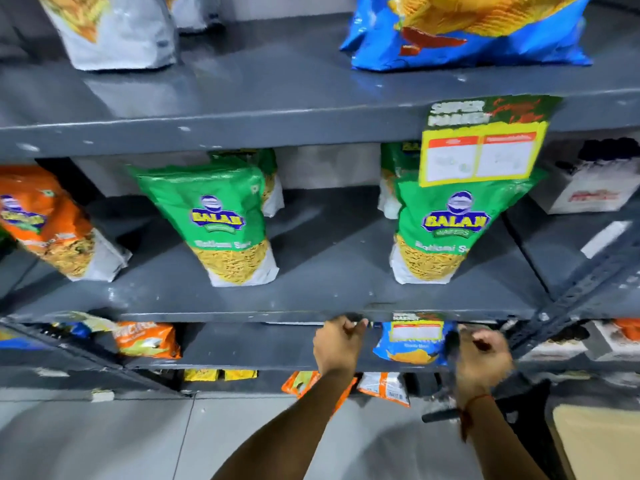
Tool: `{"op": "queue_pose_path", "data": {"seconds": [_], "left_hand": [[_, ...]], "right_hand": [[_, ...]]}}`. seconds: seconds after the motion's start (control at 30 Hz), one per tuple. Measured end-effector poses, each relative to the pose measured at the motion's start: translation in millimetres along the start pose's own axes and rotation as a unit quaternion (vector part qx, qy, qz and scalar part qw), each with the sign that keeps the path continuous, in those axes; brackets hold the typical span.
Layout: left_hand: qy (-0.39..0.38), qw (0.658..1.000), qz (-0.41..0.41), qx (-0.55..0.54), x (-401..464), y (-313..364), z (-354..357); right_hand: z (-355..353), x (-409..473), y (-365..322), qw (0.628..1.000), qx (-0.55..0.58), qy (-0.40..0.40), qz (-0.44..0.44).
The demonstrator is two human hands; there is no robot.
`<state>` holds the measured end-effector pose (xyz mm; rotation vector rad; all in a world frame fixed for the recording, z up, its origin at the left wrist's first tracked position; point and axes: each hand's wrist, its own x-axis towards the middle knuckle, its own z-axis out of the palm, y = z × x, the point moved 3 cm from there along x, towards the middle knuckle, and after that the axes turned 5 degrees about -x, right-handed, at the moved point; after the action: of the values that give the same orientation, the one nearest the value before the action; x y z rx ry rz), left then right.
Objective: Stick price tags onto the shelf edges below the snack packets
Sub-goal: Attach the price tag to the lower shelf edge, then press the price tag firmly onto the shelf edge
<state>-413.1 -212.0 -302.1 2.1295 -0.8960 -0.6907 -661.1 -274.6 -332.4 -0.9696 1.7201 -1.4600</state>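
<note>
Far left, mid frame: orange snack pkt [52, 223] leaning on the grey middle shelf [311, 271]. Right of it a green Balaji pkt [221, 223], upright, then a second green pkt [440, 233] at centre-right, both w/ more green pkts behind. Upper left of frame: white pkt [114, 29] on the top shelf; upper right: blue chips pkt [467, 29]. Below that, a yellow-and-green price tag [481, 147] hangs from the top shelf's front edge, overlapping the second green pkt.

Lower centre: left hand [337, 342], fingers curled, grip closed at the middle shelf's front edge [242, 315]; what it pinches is too blurred to tell. Just right of it a smaller price tag [417, 327] is stuck on that edge, over a blue pkt [408, 348]. Right hand [483, 355] beside the tag's right end, fingers curled shut; contents unclear. Grey floor [104, 438] at bottom left.
</note>
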Motion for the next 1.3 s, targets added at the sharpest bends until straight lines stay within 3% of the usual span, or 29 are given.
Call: {"op": "queue_pose_path", "data": {"seconds": [0.13, 0.3, 0.37, 0.43, 0.57, 0.8, 0.9, 1.0, 1.2, 1.3], "left_hand": [[0.067, 0.994, -0.079, -0.028, -0.2, -66.3, -56.6], [0.163, 0.955, -0.189, -0.161, -0.7, -160.4, -137.6], [0.171, 0.918, -0.253, -0.253, -1.0, -192.3, -165.9], [0.191, 0.860, -0.313, -0.354, 0.3, -224.1, -196.8], [0.208, 0.770, -0.331, -0.505, 19.0, -253.7, -259.1], [0.161, 0.698, -0.299, -0.631, 84.2, -280.3, -342.7], [0.128, 0.696, -0.285, -0.647, 111.3, -284.8, -362.6], [0.090, 0.706, -0.266, -0.651, 137.2, -292.3, -368.8], [0.070, 0.791, -0.257, -0.551, 161.7, -304.8, -372.0], [0.088, 0.802, -0.238, -0.541, 158.0, -308.2, -383.6]], "right_hand": [[32.9, -43.6, -22.2, 0.996, -0.049, -0.017, -0.077], [124.6, -139.4, -63.4, 0.954, -0.098, -0.146, -0.241], [165.7, -190.0, -81.4, 0.914, -0.112, -0.212, -0.326], [207.8, -244.9, -99.2, 0.865, -0.118, -0.293, -0.390], [285.7, -339.6, -135.5, 0.750, -0.182, -0.423, -0.476], [413.0, -434.9, -172.0, 0.641, -0.301, -0.508, -0.491], [451.3, -455.1, -172.6, 0.602, -0.382, -0.502, -0.490], [475.4, -469.3, -162.1, 0.588, -0.417, -0.502, -0.478], [490.1, -477.4, -148.1, 0.659, -0.403, -0.494, -0.398], [482.9, -475.1, -142.4, 0.700, -0.365, -0.497, -0.360]]}}
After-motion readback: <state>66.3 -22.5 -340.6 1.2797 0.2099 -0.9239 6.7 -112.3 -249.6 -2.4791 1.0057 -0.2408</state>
